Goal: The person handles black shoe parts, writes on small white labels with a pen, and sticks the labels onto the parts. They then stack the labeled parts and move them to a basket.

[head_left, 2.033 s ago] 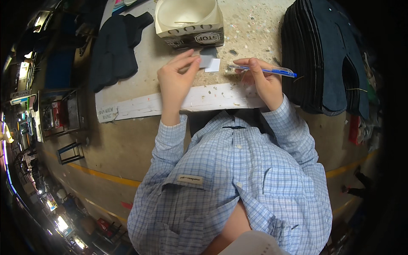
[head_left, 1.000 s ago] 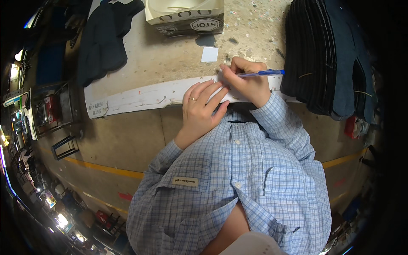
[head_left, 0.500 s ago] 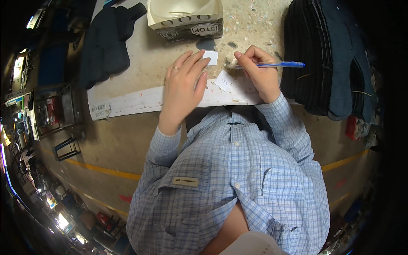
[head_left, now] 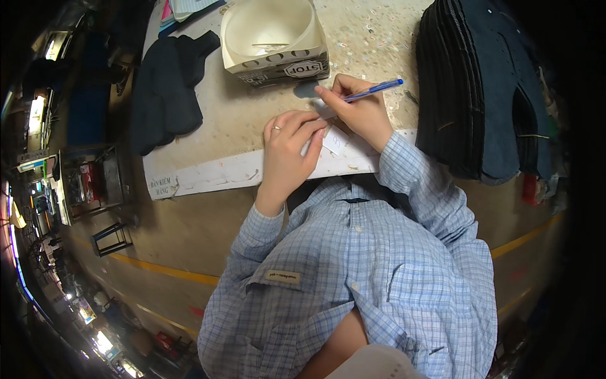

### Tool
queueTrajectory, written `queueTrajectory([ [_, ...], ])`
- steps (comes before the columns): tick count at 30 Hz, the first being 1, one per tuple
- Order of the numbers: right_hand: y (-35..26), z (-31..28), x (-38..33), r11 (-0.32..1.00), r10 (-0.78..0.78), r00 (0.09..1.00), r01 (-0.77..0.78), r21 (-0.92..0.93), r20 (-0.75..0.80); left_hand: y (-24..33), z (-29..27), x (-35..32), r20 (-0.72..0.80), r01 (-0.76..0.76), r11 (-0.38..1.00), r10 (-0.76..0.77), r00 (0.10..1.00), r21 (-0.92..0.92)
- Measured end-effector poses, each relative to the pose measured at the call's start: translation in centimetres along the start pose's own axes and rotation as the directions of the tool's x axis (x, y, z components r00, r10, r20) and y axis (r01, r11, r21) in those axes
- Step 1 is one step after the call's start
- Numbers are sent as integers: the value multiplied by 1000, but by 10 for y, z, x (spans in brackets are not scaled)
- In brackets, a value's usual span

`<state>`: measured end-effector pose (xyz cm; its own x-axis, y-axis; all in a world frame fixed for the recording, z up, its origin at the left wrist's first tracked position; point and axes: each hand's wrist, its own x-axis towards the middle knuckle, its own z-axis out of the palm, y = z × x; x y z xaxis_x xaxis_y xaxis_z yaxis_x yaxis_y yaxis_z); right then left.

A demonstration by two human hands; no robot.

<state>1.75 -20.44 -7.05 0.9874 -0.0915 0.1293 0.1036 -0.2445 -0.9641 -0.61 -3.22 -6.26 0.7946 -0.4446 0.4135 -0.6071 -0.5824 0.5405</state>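
Observation:
My right hand [head_left: 363, 114] is closed round a blue ballpoint pen [head_left: 377, 88], its tip end hidden by the fingers over a small white paper slip [head_left: 326, 112]. Beside it, my left hand [head_left: 289, 151] lies on the table with fingers stretched out, fingertips at the slip's near edge. A second white slip [head_left: 336, 143] with a pen mark on it lies just nearer to me, between the two hands. Beyond them, a small dark fabric scrap [head_left: 305, 90] rests against the foot of a box.
The open box [head_left: 278, 74] holds a pale round liner with a few thin bits inside. Dark cut fabric pieces [head_left: 169, 88] lie at left, and a tall stack of dark fabric panels [head_left: 499, 101] stands at right. Papers [head_left: 188, 7] sit at the far left of the worktable [head_left: 208, 174].
My right hand has brought the pen leftward over the upper slip, close to my left fingertips. The pen now tilts up to the right. The whole view has shifted slightly.

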Motion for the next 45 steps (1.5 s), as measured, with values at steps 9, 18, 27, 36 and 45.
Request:
queueTrajectory([
  [9, 3, 3, -3, 985, -114, 993, 112, -131, -9, -5, 1, -5, -1, -36, 998, 36, 999, 47],
  [18, 6, 4, -2, 985, -125, 990, 116, -130, -60, 2, -3, -2, 40, -52, 994, 48, 998, 93],
  [27, -10, -24, -18, 991, -126, 978, 116, -68, -164, -7, -71, 54, -339, 2, 942, 120, 933, 337],
  [36, -17, -26, -34, 916, -349, 937, 338, -218, -11, -135, -98, 222, 12, 52, 948, -51, 999, -314],
  [45, -17, -27, -28, 888, -392, 919, 368, -276, -36, -192, -9, 296, 551, -124, 983, 180, 815, -137],
])
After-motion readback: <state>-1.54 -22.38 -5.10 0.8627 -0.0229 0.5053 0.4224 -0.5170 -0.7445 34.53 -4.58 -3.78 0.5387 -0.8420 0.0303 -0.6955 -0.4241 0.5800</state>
